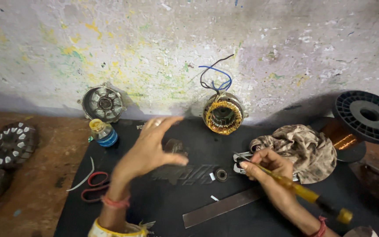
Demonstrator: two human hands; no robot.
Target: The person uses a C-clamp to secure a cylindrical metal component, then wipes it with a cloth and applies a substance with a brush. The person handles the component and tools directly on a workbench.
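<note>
Head-camera view looked down on a black mat (163, 206) laid over a worn floor against a paint-flecked wall. The right hand (266, 169) was closed in a pen-like pinch around a yellow-handled screwdriver (301, 192), its long handle trailing back over the wrist and its tip angled down toward the mat, just beside a pair of pliers (241, 161) lying flat there; that low, slanted hold suggested fine work at the tip rather than force. The left hand (148, 149) hovered above the mat, blurred, fingers spread and thumb out, holding nothing; it hung just over a small dark cylindrical part (175, 146) that I could not identify.

Between the hands lay a small round bearing (221, 174), and nearer the person a flat metal strip (222, 206) lay aslant, both within easy reach. Behind the right hand a crumpled patterned rag (305, 147) sat bunched against a large black spool of copper wire (356, 120).

Propped upright against the wall, a motor stator with copper winding (223, 115) faced the person, its blue and black leads curling upward. A metal motor end cover (103, 103) leaned against the wall further left, with a small bottle with a yellow cap (103, 132) before it. Red-handled scissors (94, 186) lay at the mat's left edge, and a toothed rotor disc (9, 145) rested well apart on the bare floor.
</note>
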